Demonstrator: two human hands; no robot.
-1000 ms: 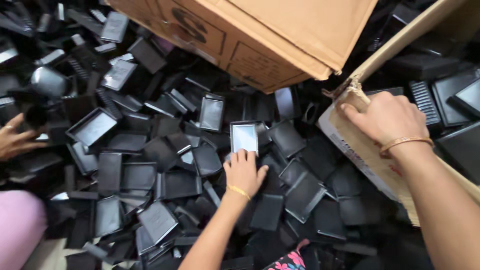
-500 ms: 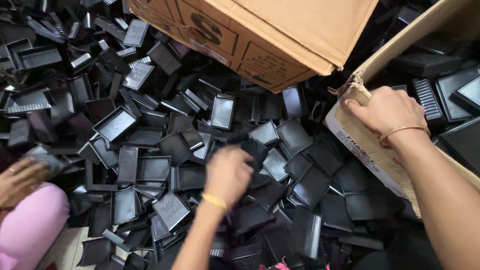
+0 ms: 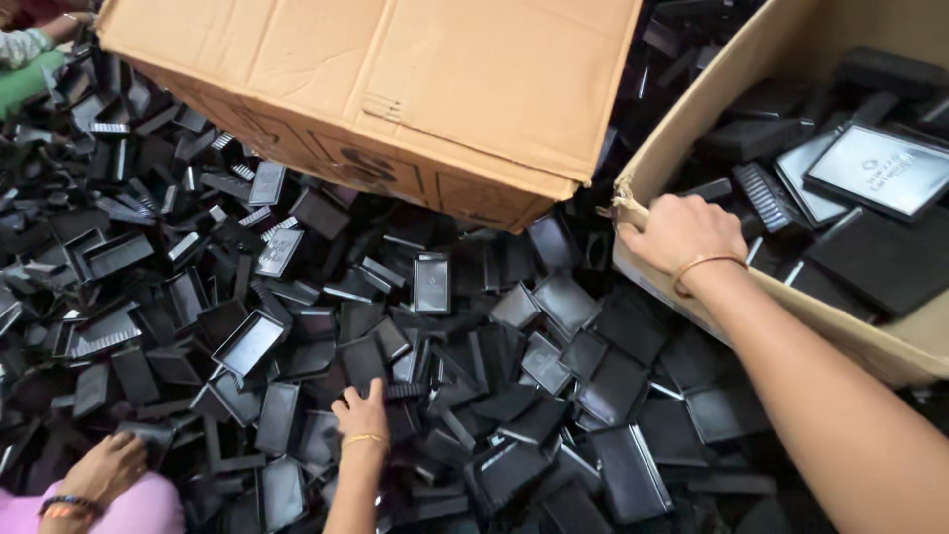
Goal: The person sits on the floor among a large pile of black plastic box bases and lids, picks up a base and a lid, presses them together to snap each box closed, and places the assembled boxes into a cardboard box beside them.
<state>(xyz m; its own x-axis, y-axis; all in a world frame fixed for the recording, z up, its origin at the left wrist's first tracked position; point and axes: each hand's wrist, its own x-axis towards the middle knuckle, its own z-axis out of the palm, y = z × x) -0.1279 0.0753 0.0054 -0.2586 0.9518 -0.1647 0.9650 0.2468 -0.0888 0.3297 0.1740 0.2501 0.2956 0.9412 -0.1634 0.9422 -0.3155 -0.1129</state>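
The left hand (image 3: 364,413) rests palm-down on a deep heap of small black plastic trays and lids (image 3: 297,326). Its fingers (image 3: 348,403) are spread flat over the pieces; whether they have closed on any one piece cannot be told from this view. A thin gold bangle sits at the wrist.

The right hand (image 3: 680,233) grips the torn corner of an open cardboard box (image 3: 692,148) on the right side. The fingers (image 3: 633,220) are clenched around the edge of the box wall, and a bangle circles this wrist as well.

State of the work, judged from the layout:
- The right-hand box holds a partial load: black lidded cases, one larger flat tray with a pale rim (image 3: 880,170), and a ribbed insert (image 3: 763,194). Its far end lies out of frame, so its fill level cannot be told.
- The heap on the floor remains large and unsorted, covering most of the view. Most of the material appears to lie outside the box.
- A second, large cardboard carton (image 3: 395,89) lies tilted over the heap at the top, its open side hidden from the camera.

Other persons: a hand with beaded bracelets (image 3: 107,467) touches the heap at lower left above a pink garment, and a green sleeve (image 3: 25,74) shows at upper left. Both stand apart from the wearer's own hands.
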